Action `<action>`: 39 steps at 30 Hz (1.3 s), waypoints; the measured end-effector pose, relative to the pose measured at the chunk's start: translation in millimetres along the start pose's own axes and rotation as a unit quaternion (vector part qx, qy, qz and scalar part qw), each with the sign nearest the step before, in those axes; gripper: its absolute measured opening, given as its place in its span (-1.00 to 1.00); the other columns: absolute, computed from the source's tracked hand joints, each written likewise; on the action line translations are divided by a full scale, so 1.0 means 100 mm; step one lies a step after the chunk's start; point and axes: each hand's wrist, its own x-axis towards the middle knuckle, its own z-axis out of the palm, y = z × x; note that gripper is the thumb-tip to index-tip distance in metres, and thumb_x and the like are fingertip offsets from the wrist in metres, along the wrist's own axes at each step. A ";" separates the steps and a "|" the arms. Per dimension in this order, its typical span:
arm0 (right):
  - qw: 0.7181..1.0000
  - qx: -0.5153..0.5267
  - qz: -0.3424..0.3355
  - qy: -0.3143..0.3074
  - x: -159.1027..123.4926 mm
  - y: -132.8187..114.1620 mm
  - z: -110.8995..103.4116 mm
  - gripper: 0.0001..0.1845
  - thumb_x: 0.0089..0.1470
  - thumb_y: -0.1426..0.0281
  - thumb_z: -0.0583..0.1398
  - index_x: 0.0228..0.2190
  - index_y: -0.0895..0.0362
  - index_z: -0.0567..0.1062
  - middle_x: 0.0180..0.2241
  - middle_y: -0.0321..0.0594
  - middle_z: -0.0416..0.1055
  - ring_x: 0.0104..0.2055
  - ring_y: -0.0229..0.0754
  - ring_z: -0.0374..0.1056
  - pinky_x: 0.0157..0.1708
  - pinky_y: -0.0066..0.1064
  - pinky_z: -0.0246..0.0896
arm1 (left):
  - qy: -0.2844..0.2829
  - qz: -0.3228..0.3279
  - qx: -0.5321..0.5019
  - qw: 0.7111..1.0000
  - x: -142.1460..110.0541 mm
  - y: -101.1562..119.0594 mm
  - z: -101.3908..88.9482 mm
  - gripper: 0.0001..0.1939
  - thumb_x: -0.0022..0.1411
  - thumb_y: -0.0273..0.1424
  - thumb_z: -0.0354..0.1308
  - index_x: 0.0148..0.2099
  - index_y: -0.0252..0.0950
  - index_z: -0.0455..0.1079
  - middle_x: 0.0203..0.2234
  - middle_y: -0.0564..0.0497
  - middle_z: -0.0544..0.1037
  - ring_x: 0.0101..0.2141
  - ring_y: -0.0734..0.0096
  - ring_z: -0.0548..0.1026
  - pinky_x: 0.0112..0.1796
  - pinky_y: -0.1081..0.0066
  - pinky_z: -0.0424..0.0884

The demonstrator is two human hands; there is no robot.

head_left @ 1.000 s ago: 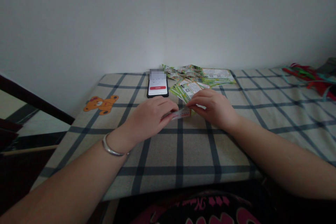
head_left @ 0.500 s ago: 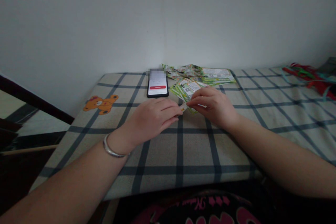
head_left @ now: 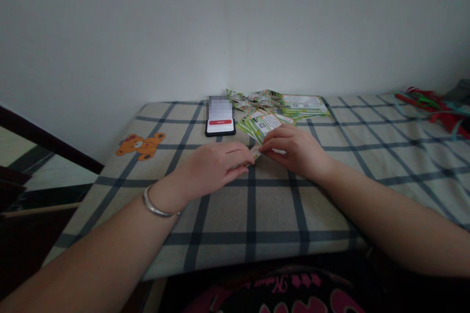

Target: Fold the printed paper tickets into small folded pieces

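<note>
Between my fingertips is a small pale piece with printed marks, mostly hidden; its kind I cannot make out. My left hand pinches its left end, the wrist wearing a silver bangle. My right hand pinches the other end with thumb and forefinger. Just beyond my right fingers lie several fanned green-and-white printed packets. Behind them are crumpled green packets against the wall, and flat green-and-white packets to their right.
A phone with a lit screen lies beyond my left hand. An orange bear figure is at the left of the checked tablecloth. Red and teal cloth or cords sit at the far right. The wall closes off the back.
Both hands have shifted slightly downward, still pinching the small piece. Packets and phone stay in place.
</note>
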 end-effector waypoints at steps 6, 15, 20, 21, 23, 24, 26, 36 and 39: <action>1.000 -0.001 -0.021 0.002 0.00 -0.01 -0.01 -0.84 0.17 0.44 0.20 -0.22 0.09 0.58 -0.24 -0.18 0.50 -0.18 -0.14 0.36 -0.18 -0.32 0.24 | 0.003 -0.022 -0.034 0.999 0.00 0.00 -0.01 -0.84 0.36 -0.41 0.06 -0.07 -0.23 0.42 -0.11 0.01 0.53 -0.13 0.39 0.50 -0.12 0.37 0.42; 0.992 -0.108 -0.062 -0.001 0.01 -0.07 -0.04 -0.76 0.28 0.35 0.09 -0.18 0.09 0.55 -0.27 -0.15 0.51 -0.21 -0.12 0.30 -0.27 -0.32 0.19 | 0.054 -0.092 -0.011 0.994 0.01 -0.02 0.03 -0.85 0.28 -0.49 0.04 -0.10 -0.25 0.35 -0.28 0.04 0.53 -0.29 0.41 0.51 -0.28 0.41 0.38; 0.976 -0.174 -0.124 -0.035 0.02 -0.09 -0.05 -0.74 0.29 0.43 0.06 -0.13 0.06 0.53 -0.21 -0.19 0.53 -0.18 -0.10 0.28 -0.25 -0.28 0.15 | 0.064 -0.159 -0.028 0.985 0.01 -0.03 0.04 -0.91 0.27 -0.43 0.05 -0.15 -0.25 0.30 -0.39 0.07 0.49 -0.43 0.45 0.47 -0.41 0.45 0.32; 0.975 -0.175 -0.134 -0.038 0.02 -0.10 -0.05 -0.74 0.29 0.44 0.06 -0.12 0.05 0.52 -0.19 -0.21 0.53 -0.17 -0.11 0.27 -0.24 -0.27 0.14 | 0.067 -0.162 -0.034 0.984 0.01 -0.04 0.05 -0.91 0.27 -0.42 0.06 -0.15 -0.25 0.30 -0.39 0.07 0.49 -0.43 0.45 0.47 -0.41 0.45 0.32; 0.974 -0.172 -0.143 -0.042 0.03 -0.12 -0.04 -0.74 0.29 0.45 0.06 -0.12 0.04 0.52 -0.16 -0.24 0.53 -0.17 -0.12 0.27 -0.25 -0.27 0.13 | 0.074 -0.163 -0.043 0.983 0.01 -0.05 0.05 -0.90 0.27 -0.42 0.07 -0.15 -0.25 0.29 -0.38 0.07 0.49 -0.42 0.45 0.48 -0.41 0.45 0.32; 0.974 -0.170 -0.145 -0.044 0.03 -0.13 -0.04 -0.75 0.29 0.44 0.07 -0.13 0.04 0.53 -0.17 -0.25 0.54 -0.17 -0.12 0.27 -0.25 -0.27 0.12 | 0.075 -0.164 -0.044 0.983 0.01 -0.05 0.05 -0.90 0.26 -0.41 0.08 -0.15 -0.25 0.29 -0.38 0.07 0.49 -0.42 0.45 0.48 -0.41 0.45 0.32; 0.974 -0.169 -0.146 -0.049 0.03 -0.15 -0.03 -0.76 0.29 0.41 0.07 -0.16 0.05 0.54 -0.20 -0.25 0.54 -0.19 -0.13 0.27 -0.27 -0.27 0.11 | 0.071 -0.176 -0.042 0.981 0.01 -0.05 0.05 -0.90 0.27 -0.40 0.08 -0.15 -0.25 0.30 -0.39 0.07 0.50 -0.43 0.45 0.48 -0.42 0.46 0.31; 0.967 -0.186 -0.152 -0.079 0.04 -0.22 0.01 -0.75 0.31 0.38 0.05 -0.16 0.06 0.52 -0.23 -0.25 0.53 -0.22 -0.15 0.30 -0.35 -0.27 0.04 | 0.084 -0.231 -0.003 0.969 0.01 -0.06 0.04 -0.84 0.25 -0.32 0.14 -0.15 -0.25 0.29 -0.43 0.08 0.51 -0.46 0.43 0.49 -0.45 0.46 0.32; 0.968 -0.184 -0.149 -0.088 0.05 -0.23 0.01 -0.75 0.32 0.37 0.04 -0.19 0.06 0.52 -0.23 -0.26 0.54 -0.23 -0.16 0.31 -0.34 -0.26 0.04 | 0.103 -0.241 0.012 0.965 0.00 -0.07 0.07 -0.81 0.26 -0.28 0.14 -0.15 -0.25 0.27 -0.42 0.06 0.52 -0.46 0.42 0.51 -0.45 0.46 0.35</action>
